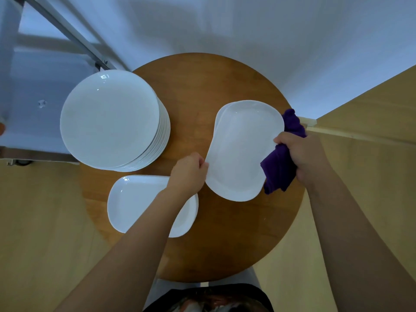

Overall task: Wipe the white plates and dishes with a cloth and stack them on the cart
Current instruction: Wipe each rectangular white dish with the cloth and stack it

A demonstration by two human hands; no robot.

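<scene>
Clearly, head view: one oblong dish is mid-wipe, most of the job left
Left hand (190, 171): fingers pinch the near-left edge of the oblong dish (243, 152), held over the round table (225, 233)
Right hand (301, 155): fingers curled round the purple cloth (279, 170), pressing it to the dish's right rim
Beneath: a second dish edge (218, 119) peeks out
Waiting: round plate stack (110, 120), another oblong dish (135, 201)
Cart (38, 86): left of the table, no dishes visible on it
</scene>
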